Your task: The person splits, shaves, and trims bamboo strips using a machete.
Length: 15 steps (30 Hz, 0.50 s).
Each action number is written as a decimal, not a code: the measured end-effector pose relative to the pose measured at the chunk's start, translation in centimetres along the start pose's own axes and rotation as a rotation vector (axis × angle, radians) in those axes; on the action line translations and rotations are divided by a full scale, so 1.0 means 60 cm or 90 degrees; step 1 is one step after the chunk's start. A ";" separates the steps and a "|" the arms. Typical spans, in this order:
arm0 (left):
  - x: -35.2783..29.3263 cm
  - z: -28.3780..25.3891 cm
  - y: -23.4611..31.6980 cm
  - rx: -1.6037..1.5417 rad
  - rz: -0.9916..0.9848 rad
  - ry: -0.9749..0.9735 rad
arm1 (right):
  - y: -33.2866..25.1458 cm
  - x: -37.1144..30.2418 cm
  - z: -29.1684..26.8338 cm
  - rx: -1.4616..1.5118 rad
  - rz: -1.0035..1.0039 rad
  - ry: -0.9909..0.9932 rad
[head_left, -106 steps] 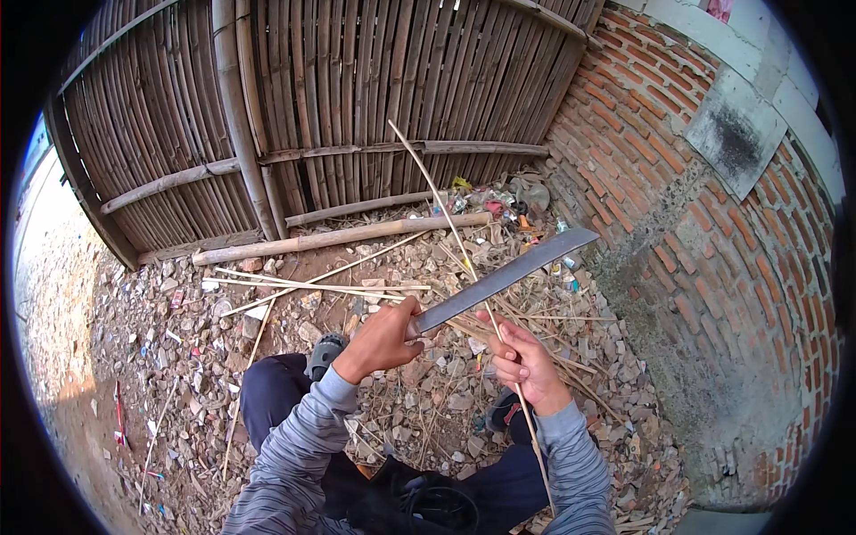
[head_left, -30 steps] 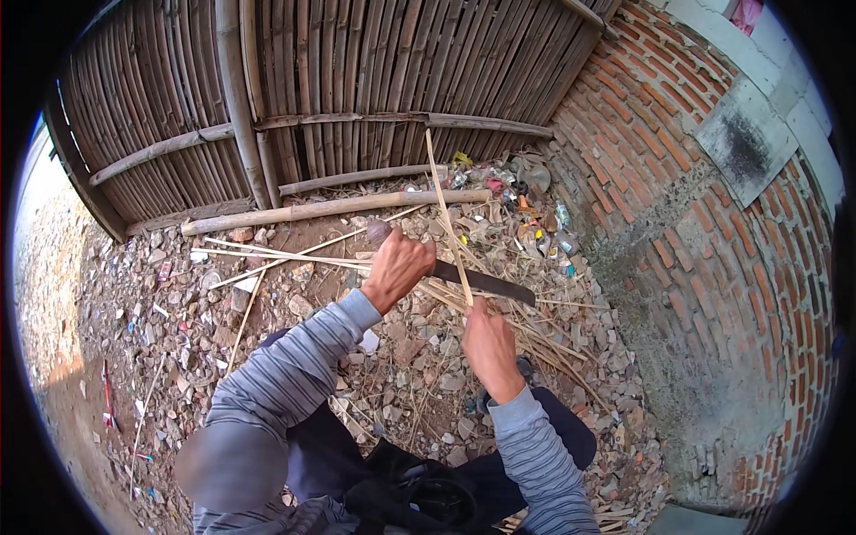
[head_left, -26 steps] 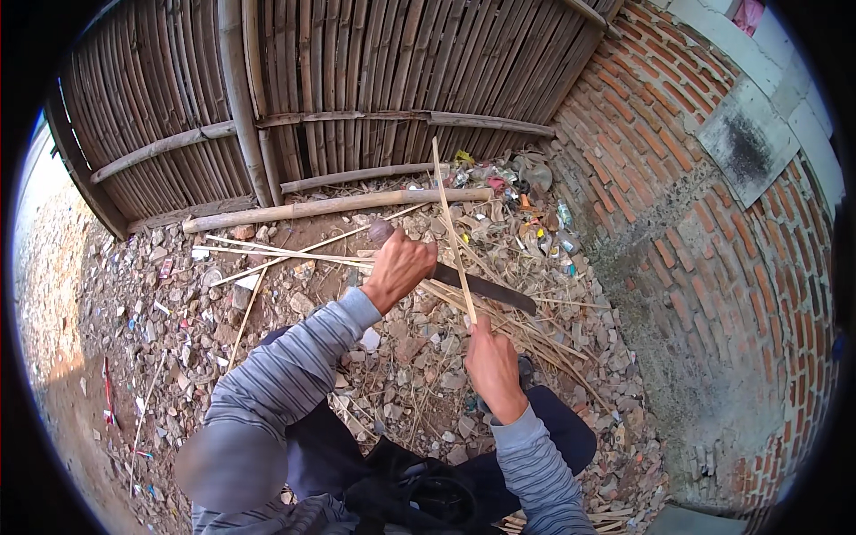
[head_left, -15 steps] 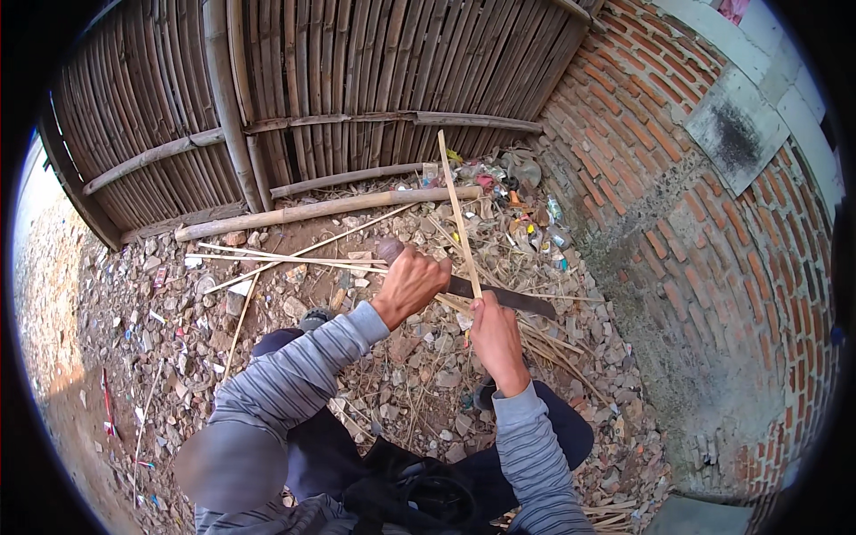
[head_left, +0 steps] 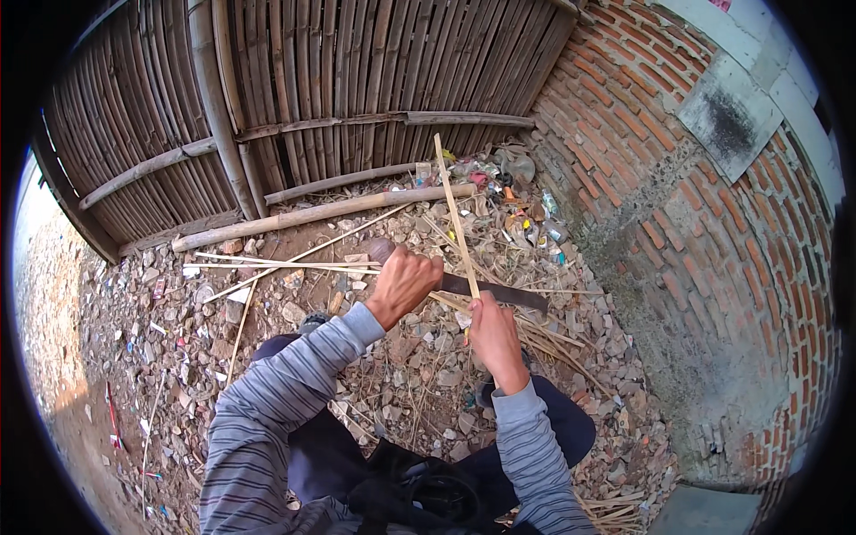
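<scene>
My left hand (head_left: 404, 282) grips the handle of a long dark knife (head_left: 499, 292), whose blade points right and lies across a thin bamboo strip (head_left: 456, 214). My right hand (head_left: 493, 333) holds that strip near its lower end, so it stands nearly upright and leans slightly left. The blade meets the strip just above my right hand. Both sleeves are grey striped, and my knees in dark trousers show below the hands.
Rubble and stones (head_left: 160, 330) cover the ground. Several split bamboo strips (head_left: 276, 265) and a thick bamboo pole (head_left: 321, 214) lie ahead. A bamboo fence (head_left: 339, 80) stands behind, a brick wall (head_left: 695, 223) on the right, and litter (head_left: 517, 205) in the corner.
The knife came down from a raised position 3.5 s ago to rest across the upright strip. Over the last second both hands and the strip shifted slightly right and lower in view.
</scene>
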<state>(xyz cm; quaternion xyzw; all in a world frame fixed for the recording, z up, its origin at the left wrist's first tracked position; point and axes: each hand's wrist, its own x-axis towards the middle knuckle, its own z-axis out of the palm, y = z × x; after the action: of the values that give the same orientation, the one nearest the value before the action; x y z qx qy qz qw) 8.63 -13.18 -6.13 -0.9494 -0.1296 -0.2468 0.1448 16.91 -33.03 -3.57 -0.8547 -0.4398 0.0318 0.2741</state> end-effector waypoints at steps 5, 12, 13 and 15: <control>-0.002 0.037 -0.099 0.049 -0.108 -0.022 | -0.018 -0.143 0.000 -0.012 0.012 -0.068; -0.002 0.032 -0.057 -0.008 -0.064 -0.030 | -0.029 -0.230 -0.054 0.045 0.081 -0.082; 0.003 0.027 -0.050 -0.013 -0.071 -0.046 | -0.030 -0.222 -0.057 0.043 0.081 -0.079; 0.009 0.017 -0.042 -0.018 -0.047 -0.034 | -0.030 -0.194 -0.055 0.076 0.077 -0.062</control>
<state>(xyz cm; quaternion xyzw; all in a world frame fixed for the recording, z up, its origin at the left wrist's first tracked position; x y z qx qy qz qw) 8.73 -10.43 -6.17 -0.9522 -0.1645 -0.2286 0.1187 9.46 -42.57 -2.06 -0.8594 -0.3973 0.1160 0.3001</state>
